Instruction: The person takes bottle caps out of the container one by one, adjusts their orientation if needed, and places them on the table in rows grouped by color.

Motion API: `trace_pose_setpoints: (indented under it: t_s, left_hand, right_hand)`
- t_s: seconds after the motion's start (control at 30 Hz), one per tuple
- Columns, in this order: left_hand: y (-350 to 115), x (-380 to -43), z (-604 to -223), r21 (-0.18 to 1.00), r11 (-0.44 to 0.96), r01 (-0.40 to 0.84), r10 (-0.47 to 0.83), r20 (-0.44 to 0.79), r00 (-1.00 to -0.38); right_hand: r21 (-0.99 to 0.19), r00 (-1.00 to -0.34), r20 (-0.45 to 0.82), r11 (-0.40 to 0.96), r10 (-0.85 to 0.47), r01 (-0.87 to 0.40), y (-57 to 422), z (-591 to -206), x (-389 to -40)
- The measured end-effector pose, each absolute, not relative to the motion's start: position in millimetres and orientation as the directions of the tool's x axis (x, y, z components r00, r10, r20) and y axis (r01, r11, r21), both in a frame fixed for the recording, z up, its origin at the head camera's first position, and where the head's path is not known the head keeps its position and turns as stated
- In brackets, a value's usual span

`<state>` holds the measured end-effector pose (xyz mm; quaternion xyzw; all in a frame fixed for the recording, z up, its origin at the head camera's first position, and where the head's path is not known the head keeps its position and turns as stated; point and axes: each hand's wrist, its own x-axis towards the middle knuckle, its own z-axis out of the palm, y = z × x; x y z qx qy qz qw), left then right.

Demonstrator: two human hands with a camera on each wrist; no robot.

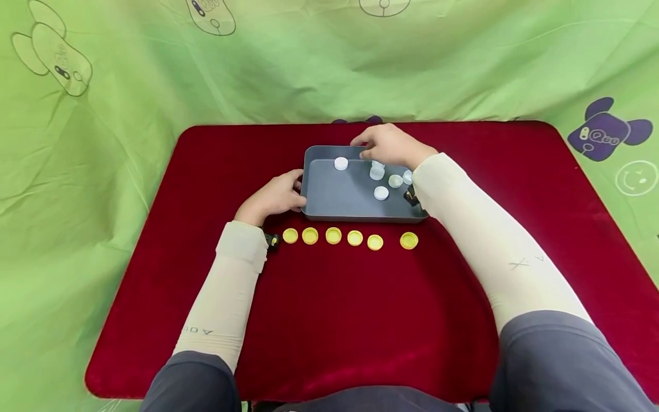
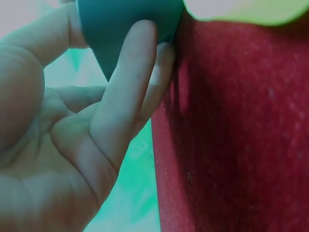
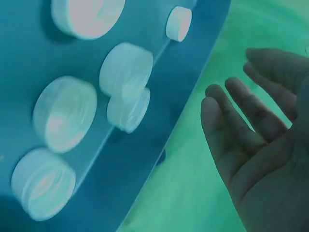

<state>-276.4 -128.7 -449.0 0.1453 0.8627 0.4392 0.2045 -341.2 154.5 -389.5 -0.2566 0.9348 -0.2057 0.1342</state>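
My left hand (image 1: 275,197) grips the left side of a grey tray (image 1: 334,194), near its front corner; in the left wrist view the thumb and fingers (image 2: 137,63) lie against the tray's side (image 2: 108,29). My right hand (image 1: 393,146) hovers over the tray's far edge. Its fingers (image 3: 236,121) are loosely bent and apart, with nothing between them. Inside the tray lie several white and translucent bottle caps, among them a white cap (image 1: 341,163) at the far left and another white cap (image 1: 381,193) nearer the front. Two translucent caps (image 3: 126,70) overlap near the far wall.
Several yellow bottle caps (image 1: 333,235) form a row in front of the tray, with one yellow cap (image 1: 409,240) set apart at the right. All stand on a red cloth-covered table (image 1: 360,320). A green printed curtain (image 1: 309,63) hangs behind the table.
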Motion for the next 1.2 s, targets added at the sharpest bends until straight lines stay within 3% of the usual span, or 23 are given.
trace_pose_setpoints:
  t_s: [0.33, 0.63, 1.2]
  left_hand:
    - [-123, -274, -453, 0.815, 0.575, 0.068, 0.422, -0.224, -0.879]
    - [-122, -271, -448, 0.735, 0.67, 0.106, 0.426, -0.264, -0.865]
    - [-126, -271, -450, 0.757, 0.645, 0.102, 0.431, -0.25, -0.867]
  right_hand:
    - [-0.397, -0.802, -0.235, 0.808, -0.549, -0.436, 127, -404, -348]
    - [-0.347, -0.783, -0.238, 0.803, -0.575, -0.484, 115, -407, -348]
    - [-0.291, -0.782, -0.256, 0.817, -0.568, -0.498, 104, -416, -350]
